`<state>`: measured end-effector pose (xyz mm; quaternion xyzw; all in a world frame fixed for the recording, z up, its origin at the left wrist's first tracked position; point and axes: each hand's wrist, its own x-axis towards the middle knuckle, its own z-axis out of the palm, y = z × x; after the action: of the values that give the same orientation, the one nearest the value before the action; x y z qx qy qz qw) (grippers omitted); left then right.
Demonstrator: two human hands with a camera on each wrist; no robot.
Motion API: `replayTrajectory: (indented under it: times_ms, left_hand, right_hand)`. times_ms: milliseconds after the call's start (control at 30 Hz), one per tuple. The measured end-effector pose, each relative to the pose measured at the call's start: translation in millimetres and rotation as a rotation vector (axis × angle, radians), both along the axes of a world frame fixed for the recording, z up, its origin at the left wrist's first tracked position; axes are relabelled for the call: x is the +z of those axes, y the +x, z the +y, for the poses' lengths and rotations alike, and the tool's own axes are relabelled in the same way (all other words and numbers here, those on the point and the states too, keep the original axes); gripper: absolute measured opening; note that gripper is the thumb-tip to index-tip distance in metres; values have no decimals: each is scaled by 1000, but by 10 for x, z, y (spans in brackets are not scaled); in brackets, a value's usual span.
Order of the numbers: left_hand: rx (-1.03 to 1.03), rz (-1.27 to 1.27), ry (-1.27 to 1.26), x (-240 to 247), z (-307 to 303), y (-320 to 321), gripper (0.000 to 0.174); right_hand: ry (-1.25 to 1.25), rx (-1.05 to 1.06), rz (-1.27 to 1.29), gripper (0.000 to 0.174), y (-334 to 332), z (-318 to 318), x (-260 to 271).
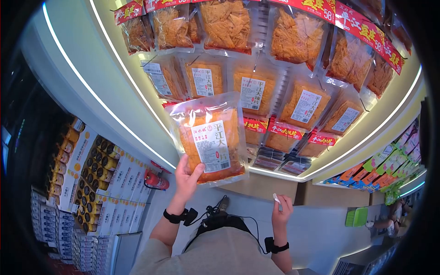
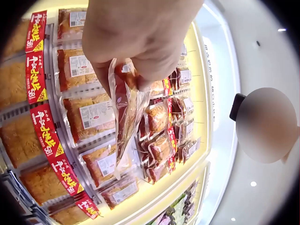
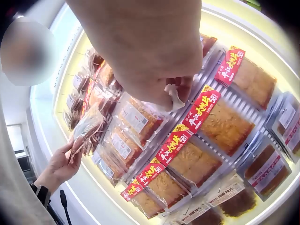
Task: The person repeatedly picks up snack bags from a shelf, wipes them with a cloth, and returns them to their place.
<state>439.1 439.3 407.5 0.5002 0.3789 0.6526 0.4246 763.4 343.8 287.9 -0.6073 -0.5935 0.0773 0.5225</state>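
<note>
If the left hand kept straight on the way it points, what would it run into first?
The snack packet in the left hand would lead, probably meeting the white-labelled hanging packets behind it. Depth is unclear, so I can't say which one comes first.

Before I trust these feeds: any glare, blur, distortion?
Head view: fisheye bending, dark corners, glare near the held packet's top, larger label print legible; left wrist view: highlights along the packet, round patch at right blurred; right wrist view: blurred patch, upper left.
</note>
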Motion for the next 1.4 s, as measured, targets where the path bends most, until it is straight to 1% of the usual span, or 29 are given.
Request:
replayTrajectory:
  times_ms: [33,67,133,167,233,300,367,433,533,633,767,867,1067,1167,1400]
  left_hand:
    - [-7,4,5,1,85,-92,49]
    - [-4,3,13,3,167,-150,49]
    - [44,-63,12,71,342,-210,51]
    - [53,-100,5,119,422,-218,50]
    - [60,-81,40,104,587,-272,50]
    - [61,-62,73,79,759,-331,49]
    - [14,-84,55,55,910,-374,50]
    - [8,-68,62,38,1051,-419,50]
    - [-15,-63,70,90,1236,-520,50]
    - [-57,-90,46,156,1331,-634,50]
    - [-111,-90,-13,167,1467,-782,49]
    - [-154,-63,-3,130,1559,-882,49]
    - [-310,-2,-4,98,1725,-1062,51]
    - [-340,-13,25,102,1794,-1067,51]
    - [-386,-50,-55,29,1907,-1095,51]
  right_hand:
    - [-45,-24,20,17,30,-80,-63]
    - [-37,-21,19,17,58,-154,-126]
    - [-96,-88,9,17,90,-257,-215]
    - [-85,-92,10,17,100,-290,-266]
    - [-124,-140,66,18,103,-286,-322]
    - [-94,-171,56,17,74,-208,-345]
    - [-64,-206,40,16,4,-108,-318]
    - [-73,-184,93,16,-87,44,-231]
    - [-37,-165,94,18,-275,287,-210]
    - [-43,-173,99,19,-511,459,-151]
    - [-37,-169,104,19,-713,578,-321]
    - [-33,-185,107,19,-843,605,-369]
    - [-66,-284,99,19,-1064,542,-331]
    - [-59,-319,104,18,-1211,515,-312]
    - [-59,-342,98,18,-1393,399,-422]
